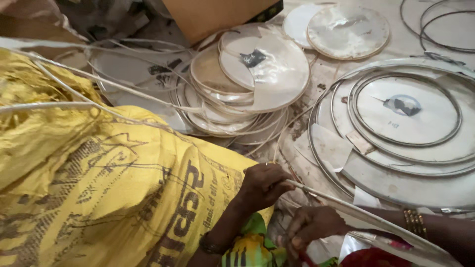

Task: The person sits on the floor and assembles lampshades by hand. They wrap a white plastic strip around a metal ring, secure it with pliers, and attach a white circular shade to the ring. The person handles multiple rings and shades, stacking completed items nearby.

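Beside the yellow woven sack [99, 198], at its lower right edge, both hands worked one thin pale strip [356, 212]. Left hand [262, 185] lay closed around the strip's near end, knuckles up, wrist pressed against the sack. Right hand [311, 227], just below and right of the sack's corner, curled its fingers under the same strip; a gold bangle [414, 222] showed further up that arm.

Strip ran from the left fist rightward and down, away from the sack, toward the frame's bottom edge. It looked long, narrow, light, and springy rather than limp; it held a straight line between the hands. Edges seemed thin, perhaps sharp. Best grip judged to be a wrapped fist near the end, a second hold further along to stop whipping.

Right of the sack, large flat round discs with metal hoops [405, 113] lay stacked on the floor. Above the sack's right shoulder sat a pile of smaller discs [247, 84], loose wires trailing across them. Farther up from the sack, a brown cardboard box [217, 17] and two more discs [346, 32].
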